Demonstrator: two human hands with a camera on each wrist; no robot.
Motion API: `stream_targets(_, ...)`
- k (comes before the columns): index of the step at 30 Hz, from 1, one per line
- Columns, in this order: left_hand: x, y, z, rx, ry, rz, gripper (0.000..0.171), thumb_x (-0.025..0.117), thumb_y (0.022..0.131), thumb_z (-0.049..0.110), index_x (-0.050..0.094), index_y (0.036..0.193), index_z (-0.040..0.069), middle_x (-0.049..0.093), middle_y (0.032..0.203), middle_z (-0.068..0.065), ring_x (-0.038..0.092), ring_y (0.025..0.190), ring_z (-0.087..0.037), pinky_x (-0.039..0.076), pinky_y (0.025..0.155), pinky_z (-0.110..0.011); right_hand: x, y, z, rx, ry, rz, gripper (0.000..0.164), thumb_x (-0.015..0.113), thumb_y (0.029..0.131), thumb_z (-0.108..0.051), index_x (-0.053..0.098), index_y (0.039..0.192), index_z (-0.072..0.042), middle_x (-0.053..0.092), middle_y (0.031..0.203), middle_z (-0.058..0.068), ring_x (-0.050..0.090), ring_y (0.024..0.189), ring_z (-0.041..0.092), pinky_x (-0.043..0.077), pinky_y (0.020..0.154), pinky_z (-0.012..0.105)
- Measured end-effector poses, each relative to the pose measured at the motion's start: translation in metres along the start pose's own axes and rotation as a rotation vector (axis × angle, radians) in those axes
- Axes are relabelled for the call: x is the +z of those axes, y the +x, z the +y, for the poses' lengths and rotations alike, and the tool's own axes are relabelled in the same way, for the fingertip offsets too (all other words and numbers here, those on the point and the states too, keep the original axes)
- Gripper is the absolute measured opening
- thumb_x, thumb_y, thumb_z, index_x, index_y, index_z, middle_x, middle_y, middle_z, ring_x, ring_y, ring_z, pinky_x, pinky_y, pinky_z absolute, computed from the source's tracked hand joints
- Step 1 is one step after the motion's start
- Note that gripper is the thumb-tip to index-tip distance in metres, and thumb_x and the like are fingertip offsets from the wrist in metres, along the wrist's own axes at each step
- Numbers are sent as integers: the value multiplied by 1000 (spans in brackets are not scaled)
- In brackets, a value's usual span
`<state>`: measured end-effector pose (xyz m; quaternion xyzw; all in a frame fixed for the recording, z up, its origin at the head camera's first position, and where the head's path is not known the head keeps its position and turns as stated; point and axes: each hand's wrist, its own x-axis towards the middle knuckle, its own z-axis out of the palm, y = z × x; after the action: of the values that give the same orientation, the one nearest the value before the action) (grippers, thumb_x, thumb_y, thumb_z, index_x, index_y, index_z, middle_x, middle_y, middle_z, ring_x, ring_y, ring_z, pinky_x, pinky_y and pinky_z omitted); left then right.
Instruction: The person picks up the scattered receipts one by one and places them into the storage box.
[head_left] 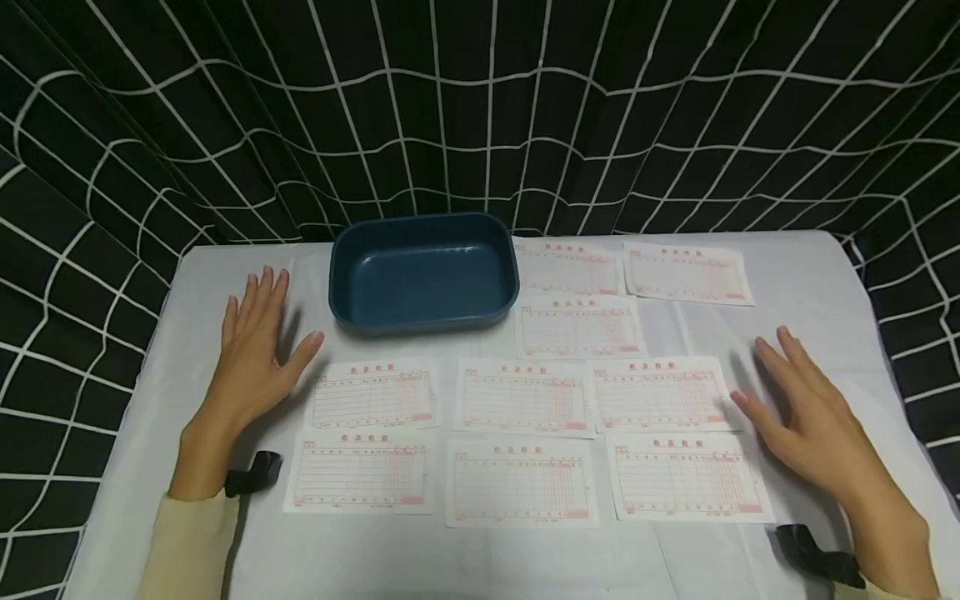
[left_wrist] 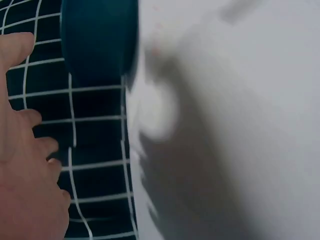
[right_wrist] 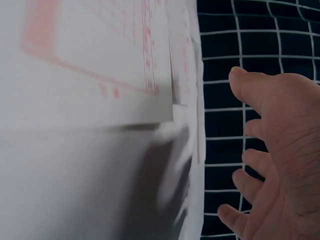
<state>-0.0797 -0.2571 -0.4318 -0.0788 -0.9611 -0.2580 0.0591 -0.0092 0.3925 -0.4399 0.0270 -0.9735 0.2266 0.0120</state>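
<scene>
My left hand (head_left: 258,354) hovers over the left of the white table, fingers straight and thumb spread, holding nothing. On the other side, my right hand (head_left: 813,425) is likewise spread and holds nothing, its thumb close to the edge of a receipt slip (head_left: 663,396). Several such white slips with red printed grids lie face up, including a front-left slip (head_left: 360,473), a front-middle slip (head_left: 521,485) and a front-right slip (head_left: 688,479). At the back stands a dark blue rectangular tub (head_left: 423,321) with nothing inside. A back-right slip (head_left: 686,273) lies slightly tilted.
A white cloth (head_left: 487,562) covers the table. Black curtain (head_left: 465,108) with a white grid hangs behind it and along both sides. One slip (head_left: 566,267) lies right beside the tub, partly overlapped by it in the head view. A dark strap piece (head_left: 258,473) sits at the left wrist.
</scene>
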Motion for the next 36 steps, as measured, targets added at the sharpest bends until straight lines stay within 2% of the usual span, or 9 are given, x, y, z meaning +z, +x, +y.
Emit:
stream_targets(8,11,29,11,26,-86,-44,94,66,99,52,18,171,16,17,179,-13,11,168,-37,11,133,-64,3,-20,-13,-26,15,27,76,73,100,-25,37,165,-11,21,178,14,23,160,51,21,121,77)
stream_targets(11,16,36,13,26,-128,-62,95,66,99,52,16,172,15,17,179,-13,15,166,-40,17,130,-69,4,-29,-16,-53,23,51,73,76,97,-21,44,161,-11,33,172,18,32,157,50,23,123,71)
stream_targets(14,20,42,15,29,-163,-86,95,66,100,51,13,172,15,15,179,-13,21,165,-42,24,126,-72,6,-37,-21,-97,26,98,70,83,90,-15,54,154,-10,48,160,21,41,156,32,22,134,35)
stream_targets(17,22,46,17,29,-179,-103,95,65,101,52,13,172,15,14,179,-13,24,164,-42,28,123,-73,8,-43,-27,-132,31,139,68,88,83,-12,62,145,-9,56,147,19,38,152,-3,13,121,3)
stream_targets(23,27,55,21,29,-199,-130,96,62,101,55,13,171,12,11,180,-9,22,165,-39,28,126,-69,12,-57,-35,-190,47,174,67,94,68,-4,68,131,-6,63,130,13,29,131,-28,14,109,-7)
stream_targets(26,28,59,22,18,-195,-139,98,62,100,56,12,171,11,10,180,-9,23,164,-39,28,127,-68,16,-62,-35,-188,46,163,69,95,66,-5,69,129,-5,64,128,13,33,128,-25,15,109,-7)
stream_targets(28,28,60,23,4,-193,-140,99,62,100,57,12,171,10,10,180,-9,24,164,-39,28,127,-67,19,-66,-34,-154,22,131,70,96,69,-11,67,133,-6,64,131,15,45,135,-8,14,115,-3)
stream_targets(33,29,64,26,-18,-197,-145,103,59,100,62,9,171,6,9,179,-12,27,162,-41,29,126,-67,26,-75,-34,-33,-22,28,79,93,80,-27,57,148,-6,57,143,24,54,128,49,23,133,43)
stream_targets(36,30,66,27,-31,-193,-143,105,59,99,63,8,170,4,7,179,-14,25,163,-42,29,127,-66,31,-78,-34,-2,-13,-10,83,91,82,-31,53,152,-6,55,146,26,53,130,53,30,122,65)
